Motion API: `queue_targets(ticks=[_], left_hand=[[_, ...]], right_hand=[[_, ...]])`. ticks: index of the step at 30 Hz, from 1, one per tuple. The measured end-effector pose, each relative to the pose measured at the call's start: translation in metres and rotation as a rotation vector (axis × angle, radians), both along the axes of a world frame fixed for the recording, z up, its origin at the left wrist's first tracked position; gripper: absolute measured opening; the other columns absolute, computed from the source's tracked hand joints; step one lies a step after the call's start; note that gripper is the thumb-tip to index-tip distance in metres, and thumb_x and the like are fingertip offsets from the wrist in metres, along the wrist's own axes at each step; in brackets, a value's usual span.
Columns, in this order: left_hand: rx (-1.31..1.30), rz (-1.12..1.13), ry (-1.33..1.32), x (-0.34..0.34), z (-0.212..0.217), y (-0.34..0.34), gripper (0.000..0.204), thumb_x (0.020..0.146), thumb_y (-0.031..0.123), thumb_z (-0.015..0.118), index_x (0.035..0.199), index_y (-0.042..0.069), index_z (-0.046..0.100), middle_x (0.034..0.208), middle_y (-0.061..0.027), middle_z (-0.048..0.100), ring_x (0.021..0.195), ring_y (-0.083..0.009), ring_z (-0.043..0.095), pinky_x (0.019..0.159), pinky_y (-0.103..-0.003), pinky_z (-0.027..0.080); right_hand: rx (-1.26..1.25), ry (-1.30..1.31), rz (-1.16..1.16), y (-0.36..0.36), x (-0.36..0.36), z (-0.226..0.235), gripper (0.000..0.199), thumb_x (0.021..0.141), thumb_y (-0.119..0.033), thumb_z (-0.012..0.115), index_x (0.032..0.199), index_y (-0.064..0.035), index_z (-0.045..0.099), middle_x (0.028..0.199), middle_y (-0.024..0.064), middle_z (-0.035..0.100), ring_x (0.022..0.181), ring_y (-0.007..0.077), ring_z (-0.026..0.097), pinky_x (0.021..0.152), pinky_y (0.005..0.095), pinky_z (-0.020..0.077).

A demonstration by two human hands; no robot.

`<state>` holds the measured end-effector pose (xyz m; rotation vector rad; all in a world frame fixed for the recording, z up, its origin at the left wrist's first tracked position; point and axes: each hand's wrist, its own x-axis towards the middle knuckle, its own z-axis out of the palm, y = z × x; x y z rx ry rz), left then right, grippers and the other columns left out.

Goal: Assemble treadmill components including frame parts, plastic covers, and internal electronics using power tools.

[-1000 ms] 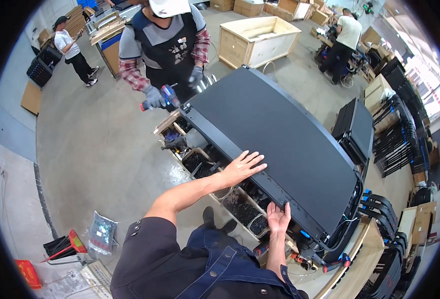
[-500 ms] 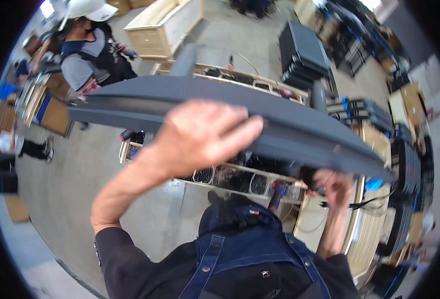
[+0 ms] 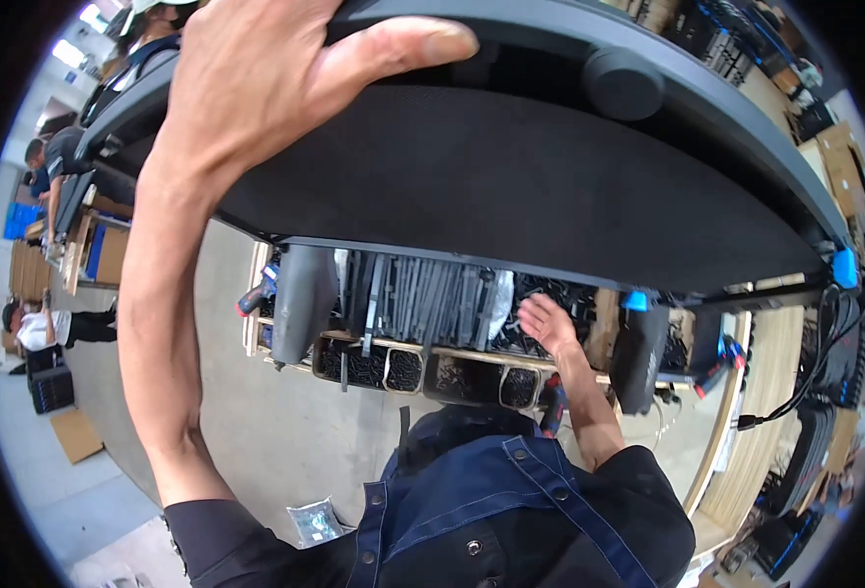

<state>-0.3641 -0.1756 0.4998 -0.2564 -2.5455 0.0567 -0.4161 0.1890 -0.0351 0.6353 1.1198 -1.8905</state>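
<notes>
A large dark frame with a smooth black sheet across it (image 3: pixel 511 186) stands tilted up before me. My left hand (image 3: pixel 246 88) grips its upper edge, the thumb lying along the rim and the other fingers hidden behind. A round black foot (image 3: pixel 624 84) sits under that rim. Below the frame, my right hand (image 3: pixel 547 323) is open, fingers stretched over a compartment of small black parts (image 3: pixel 530 288); nothing shows in it. Long dark bars (image 3: pixel 432 299) lie side by side left of that hand. Padded dark posts (image 3: pixel 305 304) flank the compartments.
Small bins of black screws (image 3: pixel 364 363) line the near edge. Power drivers lie at the left (image 3: pixel 259 294), the right (image 3: pixel 721 367) and beside my right forearm (image 3: pixel 553 407). Black cables (image 3: pixel 810 367) hang at the right. Several people are at the left. A plastic bag (image 3: pixel 317 521) lies on the floor.
The frame has tipped up, so its black sheet now faces me. My left hand has moved up and left along with it. My right hand has left the frame's right end for the parts compartment.
</notes>
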Motion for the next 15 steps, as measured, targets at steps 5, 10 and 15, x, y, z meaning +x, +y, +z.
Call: queue_targets(ticks=[5, 10, 15], left_hand=[[0.029, 0.057, 0.018, -0.056, -0.02, -0.05, 0.078, 0.083, 0.077, 0.062, 0.075, -0.001, 0.061, 0.075, -0.017, 0.062, 0.069, -0.0333, 0.063, 0.067, -0.043, 0.052], [-0.121, 0.116, 0.037, -0.09, -0.033, -0.055, 0.065, 0.079, 0.068, 0.071, 0.093, 0.004, 0.072, 0.093, -0.0145, 0.07, 0.087, -0.0335, 0.07, 0.073, -0.041, 0.056], [-0.043, 0.087, 0.009, -0.083, -0.037, -0.052, 0.065, 0.078, 0.069, 0.071, 0.087, 0.005, 0.069, 0.077, -0.0137, 0.068, 0.08, -0.0361, 0.069, 0.068, -0.045, 0.052]], right_hand=[[-0.586, -0.112, -0.559, -0.1, -0.043, -0.011, 0.051, 0.103, -0.039, 0.047, 0.142, -0.0072, 0.053, 0.151, 0.0136, 0.051, 0.14, 0.032, 0.045, 0.12, 0.0544, 0.0313], [-0.716, -0.02, -0.441, -0.126, -0.063, 0.014, 0.05, 0.105, -0.039, 0.043, 0.141, -0.0062, 0.054, 0.151, 0.0117, 0.051, 0.14, 0.0314, 0.044, 0.119, 0.0502, 0.0328], [-0.236, 0.545, -0.053, -0.12, -0.039, 0.022, 0.049, 0.105, -0.038, 0.043, 0.14, -0.006, 0.054, 0.149, 0.0121, 0.052, 0.138, 0.0311, 0.045, 0.118, 0.0489, 0.0346]])
